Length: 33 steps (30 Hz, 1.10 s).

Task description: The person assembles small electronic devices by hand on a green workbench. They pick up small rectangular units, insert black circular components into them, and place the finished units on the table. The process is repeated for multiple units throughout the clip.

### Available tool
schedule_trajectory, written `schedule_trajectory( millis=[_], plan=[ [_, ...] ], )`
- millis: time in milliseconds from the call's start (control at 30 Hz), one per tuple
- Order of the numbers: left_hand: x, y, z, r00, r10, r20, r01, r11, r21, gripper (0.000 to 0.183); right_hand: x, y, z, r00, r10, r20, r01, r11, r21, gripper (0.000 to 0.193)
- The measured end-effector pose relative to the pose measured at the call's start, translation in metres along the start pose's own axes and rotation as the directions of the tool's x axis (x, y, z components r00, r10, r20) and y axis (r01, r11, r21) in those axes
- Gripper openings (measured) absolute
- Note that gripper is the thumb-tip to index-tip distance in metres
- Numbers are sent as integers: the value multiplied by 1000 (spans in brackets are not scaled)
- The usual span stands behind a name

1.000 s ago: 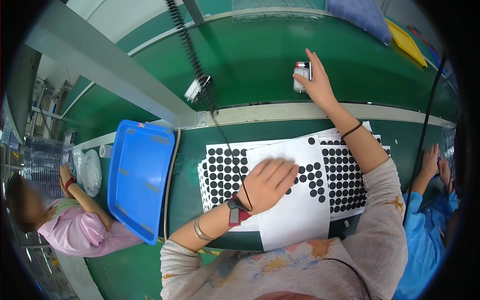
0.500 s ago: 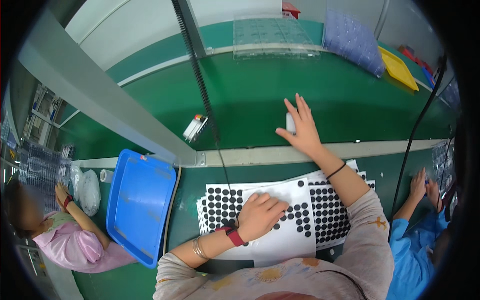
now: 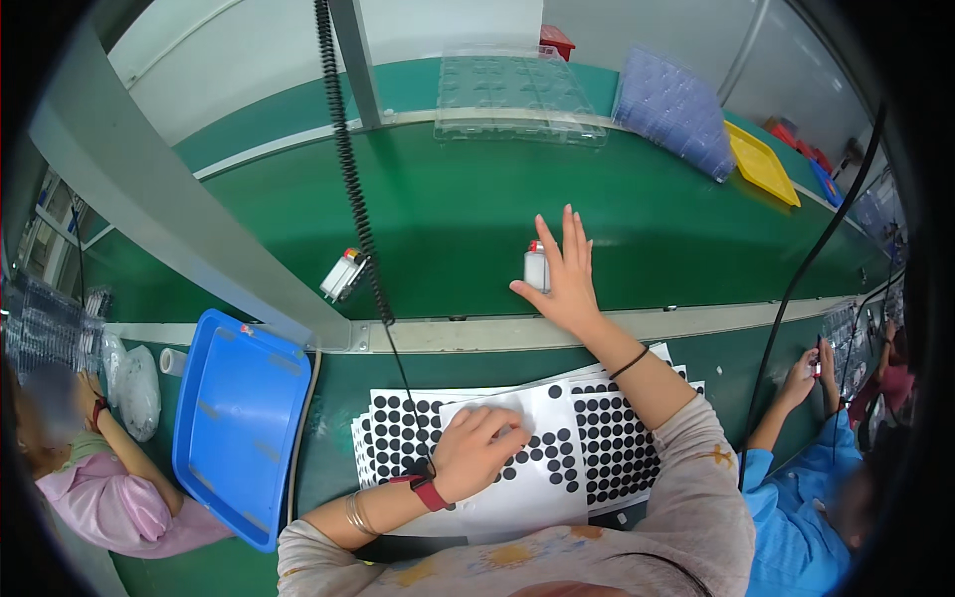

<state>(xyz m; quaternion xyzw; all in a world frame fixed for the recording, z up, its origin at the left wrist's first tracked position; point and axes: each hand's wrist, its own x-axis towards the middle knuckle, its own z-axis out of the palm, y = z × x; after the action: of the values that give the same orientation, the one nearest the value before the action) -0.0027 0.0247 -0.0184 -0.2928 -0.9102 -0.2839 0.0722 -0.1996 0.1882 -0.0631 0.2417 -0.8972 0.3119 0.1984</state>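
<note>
My left hand [image 3: 482, 453] rests on a white sheet [image 3: 542, 502] with black round stickers, its fingers curled together. Whatever its fingertips pinch, if anything, is hidden. This sheet lies on a stack of similar dotted sheets [image 3: 617, 448]. Beyond the pale rail, my right hand [image 3: 565, 277] is stretched out over the green belt with fingers spread. A small whitish box-shaped part with a red end [image 3: 536, 269] stands between its thumb and index finger; I cannot tell whether they touch it. Another such part [image 3: 343, 276] lies farther left on the belt, next to a coiled black cord [image 3: 348, 169].
A blue tray [image 3: 244, 428] lies left of the sheets, by a grey post [image 3: 179, 209]. Clear plastic trays [image 3: 517, 95] and a yellow tray [image 3: 761, 164] are at the back. One person in pink [image 3: 119, 502] sits left, another in blue [image 3: 806, 507] right. A black cable [image 3: 806, 289] hangs right.
The view has shifted, so the scene sits lower and farther left. My right fingers have tilted slightly right, uncovering the part's red end. My left hand stays on the sheet.
</note>
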Motion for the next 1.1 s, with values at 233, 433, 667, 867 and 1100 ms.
schedule_trajectory(
  millis=[233,433,667,867,1100],
  plan=[
    [-2,-3,1,1000,21,-11,-21,1000,2,19,0,-2,0,999,20,42,-19,1000,-22,88],
    [-8,-6,1,996,91,-21,-90,996,20,22,1,-4,1,997,2,75,-3,1000,14,88],
    [-9,-5,0,986,163,-41,-159,984,83,32,1,-2,1,994,0,113,-1,1000,14,85],
    [-9,-7,-2,988,154,-9,-154,988,4,31,0,0,4,994,-18,107,12,999,52,81],
    [-8,-6,-5,994,105,7,-104,994,-18,28,-4,6,4,994,63,87,-68,996,55,72]
  ],
)
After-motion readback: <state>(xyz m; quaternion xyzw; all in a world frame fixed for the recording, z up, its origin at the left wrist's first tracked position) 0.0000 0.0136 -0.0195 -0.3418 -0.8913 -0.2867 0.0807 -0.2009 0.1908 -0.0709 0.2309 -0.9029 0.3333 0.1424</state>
